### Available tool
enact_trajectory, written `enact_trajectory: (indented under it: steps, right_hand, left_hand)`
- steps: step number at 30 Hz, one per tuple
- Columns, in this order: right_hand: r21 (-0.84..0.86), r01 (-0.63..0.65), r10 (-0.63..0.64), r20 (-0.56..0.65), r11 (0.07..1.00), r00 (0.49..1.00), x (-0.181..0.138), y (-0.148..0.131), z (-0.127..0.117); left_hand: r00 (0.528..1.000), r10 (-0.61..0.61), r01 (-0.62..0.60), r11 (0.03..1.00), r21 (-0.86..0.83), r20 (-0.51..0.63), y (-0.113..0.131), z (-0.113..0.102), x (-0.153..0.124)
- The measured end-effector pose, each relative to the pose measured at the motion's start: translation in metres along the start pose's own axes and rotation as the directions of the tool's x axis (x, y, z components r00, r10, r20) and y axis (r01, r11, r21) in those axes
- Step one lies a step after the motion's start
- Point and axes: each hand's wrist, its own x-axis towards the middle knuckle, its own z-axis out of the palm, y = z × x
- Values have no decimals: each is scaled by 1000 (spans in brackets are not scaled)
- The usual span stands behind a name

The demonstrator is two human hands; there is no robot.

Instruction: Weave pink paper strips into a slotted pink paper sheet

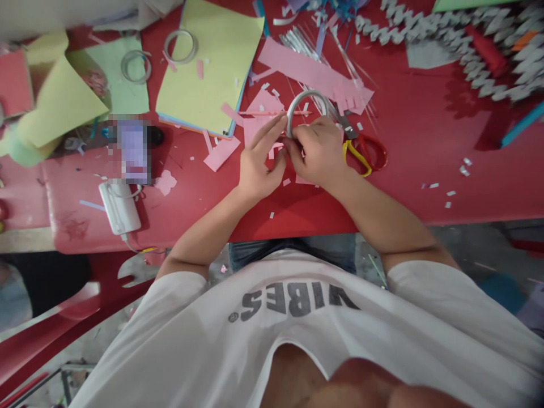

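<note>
A thin white paper loop (306,102) stands up between my hands, and its lower end is hidden by my fingers. My right hand (317,152) pinches that end. My left hand (258,164) has its fingertips against the loop's left side. Scraps of pink paper (261,107) lie under both hands. Just right of my right hand are scissors with red and yellow handles (364,154).
The red table (382,204) is littered with paper scraps. A fringed pink paper strip (314,71), a yellow-green paper stack (208,71) and a grey paper chain (471,51) lie ahead. Two paper loops rest on sheets at upper left. A white device (119,207) sits at left.
</note>
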Motion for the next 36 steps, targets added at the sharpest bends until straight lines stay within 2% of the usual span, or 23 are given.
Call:
enact_trajectory:
  steps: [7,11,17,19,22,25,28,32,36]
  right_hand:
    - [-89,9,-7,23,996,1000,2,2,-6]
    - [-55,26,-24,33,998,999,2,4,-3]
    - [18,82,-82,-6,996,997,0,0,-2]
    - [45,100,-99,-33,994,995,-2,-4,-3]
    - [36,95,-94,-33,995,995,-1,-3,-4]
    - [-37,17,-18,-30,999,999,5,15,0]
    - [-88,-128,121,-74,988,990,11,46,6]
    - [-107,-246,231,-133,963,964,13,76,12]
    - [-127,-339,317,-168,932,934,12,75,4]
  left_hand:
    - [1000,2,0,984,179,-14,-1,-8,3]
    - [1000,-20,21,990,139,-10,2,-11,8]
    - [986,-159,158,987,-30,-54,4,-9,8]
    - [972,-228,215,962,-168,-64,2,-8,9]
    - [919,-370,276,847,-455,-132,-2,-12,16]
    - [862,-471,275,742,-612,-184,-6,-19,23]
    - [844,-515,321,709,-628,-150,-7,-22,25]
    - [836,-539,381,708,-594,-105,-8,-17,20]
    - [810,-576,451,730,-513,-110,-14,-13,15]
